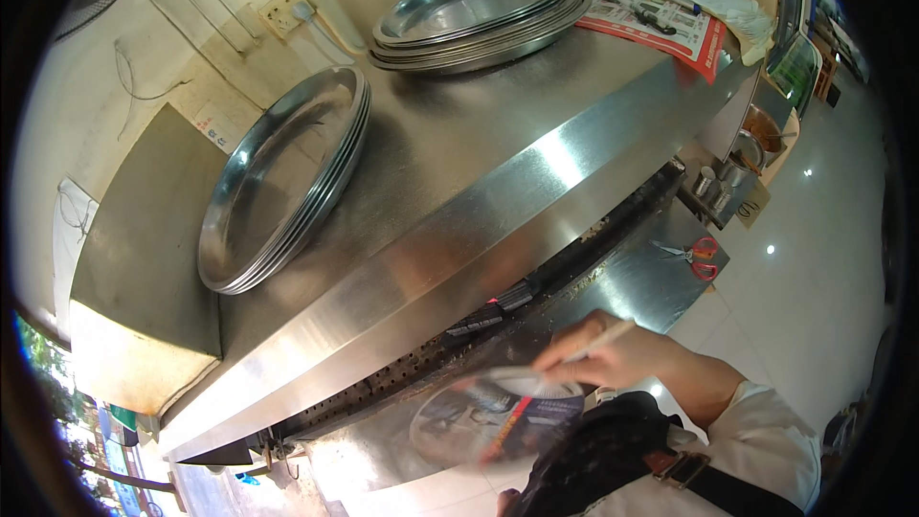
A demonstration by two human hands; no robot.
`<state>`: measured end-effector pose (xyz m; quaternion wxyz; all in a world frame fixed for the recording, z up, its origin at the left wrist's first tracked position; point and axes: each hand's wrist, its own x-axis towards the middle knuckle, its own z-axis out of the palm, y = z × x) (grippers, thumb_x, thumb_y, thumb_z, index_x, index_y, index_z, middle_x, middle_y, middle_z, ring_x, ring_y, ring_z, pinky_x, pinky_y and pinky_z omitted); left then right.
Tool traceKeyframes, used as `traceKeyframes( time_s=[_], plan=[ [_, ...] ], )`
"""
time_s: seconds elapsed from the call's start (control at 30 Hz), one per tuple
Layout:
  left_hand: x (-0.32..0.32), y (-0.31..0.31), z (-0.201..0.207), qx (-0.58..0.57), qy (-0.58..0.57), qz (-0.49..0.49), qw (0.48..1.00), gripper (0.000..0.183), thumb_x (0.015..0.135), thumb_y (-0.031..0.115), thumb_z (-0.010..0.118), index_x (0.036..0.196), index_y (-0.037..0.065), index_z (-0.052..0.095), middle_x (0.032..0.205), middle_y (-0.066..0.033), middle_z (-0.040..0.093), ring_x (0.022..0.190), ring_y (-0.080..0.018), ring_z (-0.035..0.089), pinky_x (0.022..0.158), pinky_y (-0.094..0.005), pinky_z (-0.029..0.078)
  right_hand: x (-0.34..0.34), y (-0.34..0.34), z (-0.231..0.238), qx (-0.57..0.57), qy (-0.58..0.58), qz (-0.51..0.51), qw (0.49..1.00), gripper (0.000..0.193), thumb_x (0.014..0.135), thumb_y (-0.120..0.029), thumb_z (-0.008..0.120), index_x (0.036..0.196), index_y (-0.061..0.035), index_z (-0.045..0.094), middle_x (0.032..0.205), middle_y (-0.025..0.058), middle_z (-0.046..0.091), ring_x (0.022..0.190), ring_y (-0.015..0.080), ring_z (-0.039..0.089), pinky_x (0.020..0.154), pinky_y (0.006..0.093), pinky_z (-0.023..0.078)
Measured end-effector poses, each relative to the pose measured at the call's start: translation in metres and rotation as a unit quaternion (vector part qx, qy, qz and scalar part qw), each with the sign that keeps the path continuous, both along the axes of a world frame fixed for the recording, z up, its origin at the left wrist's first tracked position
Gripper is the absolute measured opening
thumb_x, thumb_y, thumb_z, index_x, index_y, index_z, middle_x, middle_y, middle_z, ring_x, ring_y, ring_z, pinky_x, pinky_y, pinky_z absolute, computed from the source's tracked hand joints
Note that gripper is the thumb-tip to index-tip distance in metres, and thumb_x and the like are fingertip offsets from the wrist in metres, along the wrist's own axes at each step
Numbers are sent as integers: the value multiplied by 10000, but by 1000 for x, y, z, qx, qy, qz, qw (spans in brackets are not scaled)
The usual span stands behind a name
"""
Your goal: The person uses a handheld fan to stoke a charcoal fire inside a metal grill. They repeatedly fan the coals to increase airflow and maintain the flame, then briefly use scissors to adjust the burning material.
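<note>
My right hand [598,352] is closed round the pale handle of a round hand fan [469,421]. The fan is smeared by motion, with a whitish rim and a dark, printed-looking face. It is in front of the charcoal grill [383,385], a long, narrow trough under a steel hood. Several dark charcoal pieces [490,314] lie in the trough, with a small red glow among them. At the lower edge, beside my dark apron, a small bit of skin [507,502] shows, apparently my left hand; its fingers cannot be made out.
Stacked oval steel trays [287,182] and another tray stack [479,10] rest on the hood [431,134]. A red-and-white printed sheet [661,24] lies at the hood's far right. Red-handled scissors [704,258] lie on the steel ledge [622,278]. Pots [761,134] stand beyond.
</note>
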<state>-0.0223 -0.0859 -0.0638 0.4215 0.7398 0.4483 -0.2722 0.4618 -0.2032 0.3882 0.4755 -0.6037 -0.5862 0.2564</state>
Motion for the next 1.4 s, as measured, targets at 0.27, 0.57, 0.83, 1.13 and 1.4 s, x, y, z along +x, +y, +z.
traceKeyframes(
  time_s=[0.27,0.57,0.83,1.13,1.4],
  plan=[
    [3,6,10,-12,16,19,1000,297,883,319,701,927,43,799,874,-188,775,804,-267,748,707,-409,559,11,16,-6,-15,0,-94,995,239,978,-182,712,1182,-59,733,965,142,771,784,296,738,684,358,581],
    [20,5,23,19,-17,52,998,336,752,340,776,847,18,766,812,-193,754,775,-323,734,730,-443,568,23,25,3,-45,-34,-231,971,188,958,-145,721,1128,-68,739,856,132,715,809,328,721,692,409,564],
    [5,-11,19,19,0,83,996,317,803,344,731,866,37,774,835,-192,758,813,-336,744,730,-443,571,27,17,3,-123,-29,-271,954,216,964,-107,689,1159,-32,740,841,146,731,695,241,712,616,343,577],
    [7,-15,40,96,-27,37,994,329,831,345,731,850,17,735,811,-217,732,789,-394,727,690,-467,562,16,26,-17,75,-216,-410,883,267,961,-130,663,1225,-96,679,865,136,716,684,330,683,670,423,583],
    [174,-39,349,57,-572,357,736,328,815,-17,683,1141,-46,700,947,-131,740,941,-184,713,897,-355,548,-80,26,-31,66,23,-158,985,345,952,-119,700,1295,-89,691,930,171,730,708,327,714,628,380,585]
  ],
)
